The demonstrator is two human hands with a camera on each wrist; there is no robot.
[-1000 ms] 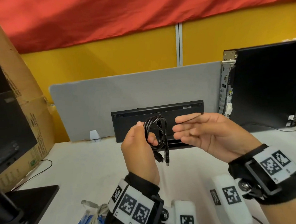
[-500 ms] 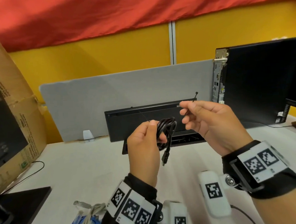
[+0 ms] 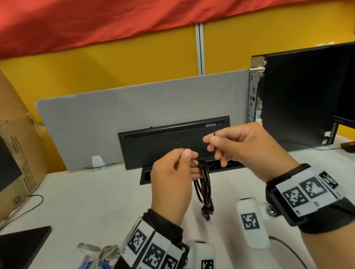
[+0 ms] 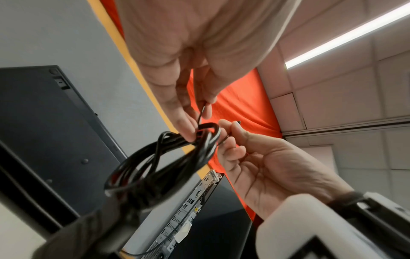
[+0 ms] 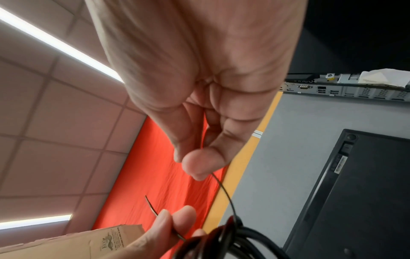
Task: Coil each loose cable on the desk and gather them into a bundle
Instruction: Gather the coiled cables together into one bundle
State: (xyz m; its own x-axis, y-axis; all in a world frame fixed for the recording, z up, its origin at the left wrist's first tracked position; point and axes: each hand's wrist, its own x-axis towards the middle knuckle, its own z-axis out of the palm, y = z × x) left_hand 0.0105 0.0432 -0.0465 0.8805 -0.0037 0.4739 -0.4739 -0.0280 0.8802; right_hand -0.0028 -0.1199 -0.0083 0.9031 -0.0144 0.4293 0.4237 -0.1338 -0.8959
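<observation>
At frame centre, the left hand (image 3: 171,182) and right hand (image 3: 244,149) each pinch one end of one thin tie (image 3: 214,146) around one coiled black cable (image 3: 203,186).

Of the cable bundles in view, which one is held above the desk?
The black coiled cable, hanging from the left hand while both hands pinch a thin tie around it. The blue and grey bundle lies on the desk.
</observation>
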